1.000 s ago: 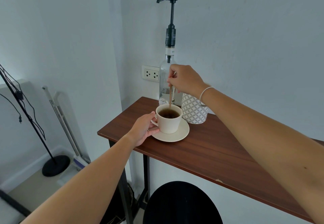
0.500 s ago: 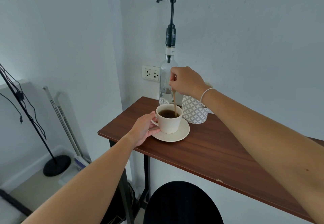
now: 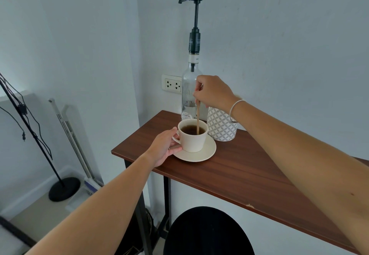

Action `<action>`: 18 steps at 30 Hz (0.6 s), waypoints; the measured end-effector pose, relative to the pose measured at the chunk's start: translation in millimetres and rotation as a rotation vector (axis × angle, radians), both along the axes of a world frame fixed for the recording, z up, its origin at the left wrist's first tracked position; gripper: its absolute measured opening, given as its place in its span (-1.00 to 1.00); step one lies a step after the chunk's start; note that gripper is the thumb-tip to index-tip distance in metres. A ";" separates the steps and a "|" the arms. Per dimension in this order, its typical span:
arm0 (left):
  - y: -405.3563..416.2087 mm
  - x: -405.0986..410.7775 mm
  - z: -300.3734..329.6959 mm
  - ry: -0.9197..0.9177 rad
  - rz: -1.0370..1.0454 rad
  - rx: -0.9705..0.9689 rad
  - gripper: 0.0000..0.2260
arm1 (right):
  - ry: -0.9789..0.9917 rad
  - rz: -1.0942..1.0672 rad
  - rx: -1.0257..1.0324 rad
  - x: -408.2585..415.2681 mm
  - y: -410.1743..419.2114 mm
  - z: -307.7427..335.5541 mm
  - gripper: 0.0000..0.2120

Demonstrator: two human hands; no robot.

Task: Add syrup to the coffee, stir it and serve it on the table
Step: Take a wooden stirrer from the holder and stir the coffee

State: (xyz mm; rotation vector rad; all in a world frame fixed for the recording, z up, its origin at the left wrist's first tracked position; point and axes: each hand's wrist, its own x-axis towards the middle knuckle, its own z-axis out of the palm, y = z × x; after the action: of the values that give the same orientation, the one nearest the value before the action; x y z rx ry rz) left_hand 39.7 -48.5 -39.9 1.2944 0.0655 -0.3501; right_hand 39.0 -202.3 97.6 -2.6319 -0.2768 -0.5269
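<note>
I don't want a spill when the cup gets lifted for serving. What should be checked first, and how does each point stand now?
1. Cup seated on saucer: ok.
2. Left hand at the cup's handle side: ok.
3. Stir stick out of the coffee: not ok; right hand holds it upright in the cup.
4. Coffee level below rim: ok.
5. Syrup already added: cannot tell.
6. Free wood on the table nearer the person: ok.

walls pale blue | outlet (double) | stool black
</note>
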 end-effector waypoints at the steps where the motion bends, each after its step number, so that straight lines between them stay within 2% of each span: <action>1: -0.3 -0.3 0.4 -0.001 0.003 0.003 -0.67 | 0.017 0.012 0.057 0.4 -0.2 0.6 -0.80; 10: -0.7 -1.8 2.3 0.001 -0.010 0.016 -0.64 | 0.021 -0.024 0.342 1.3 -10.5 3.4 -0.80; 16: -0.6 -2.5 3.8 -0.004 -0.023 0.025 -0.71 | 0.045 -0.094 0.386 -7.3 -17.0 1.0 -0.79; 18: -0.3 -2.1 4.2 -0.011 -0.029 0.048 -0.68 | 0.052 -0.123 0.406 -11.8 -17.6 -0.4 -0.81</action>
State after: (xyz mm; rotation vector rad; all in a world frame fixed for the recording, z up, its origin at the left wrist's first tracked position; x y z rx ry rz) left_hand 37.5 -48.8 -35.7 1.3460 0.0462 -0.3678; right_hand 27.2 -220.0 97.2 -2.2712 0.0113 -0.4949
